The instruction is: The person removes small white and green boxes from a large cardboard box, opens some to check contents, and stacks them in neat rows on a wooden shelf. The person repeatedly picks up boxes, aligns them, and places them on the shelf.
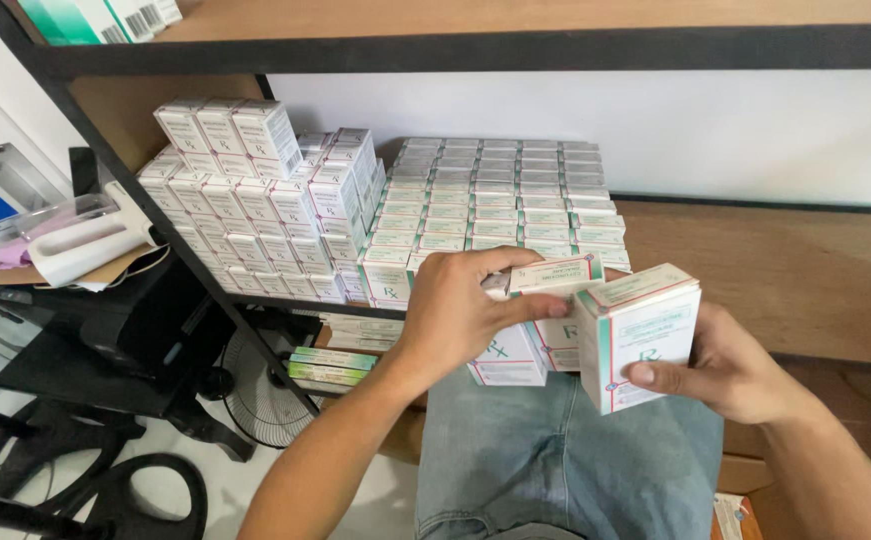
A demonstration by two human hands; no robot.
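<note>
left hand [455, 310]: fingers curled over the top of a small clump of white medicine cartons [530, 330], fingertips pressing down on the flat carton lying across them, so it's clamped on, not spread

right hand [725, 370]: wrapped round one white-and-green medicine carton [638, 335], thumb across the front face, fingers behind, carton upright and tilted a little

where the cartons sit: held carton at about 3 o'clock from the clump, just beside it, edges look like they touch but I can't really tell; both are over the person's lap in blue jeans [565, 450], at the front edge of the wooden shelf [805, 270]

stock behind: big flat block of the same cartons [500, 195] at 12 o'clock from the hands, and a taller leaning stack [255, 200] at 10 o'clock

step in hand: my read is it's gathering loose cartons into a bundle, with the right one about to join the clump

next move calls for: squaring that carton up so its faces line up with the rest, while the left keeps the clump from fanning out

other stuff: small floor fan [255, 395] at 8 o'clock, down below the shelf
</note>
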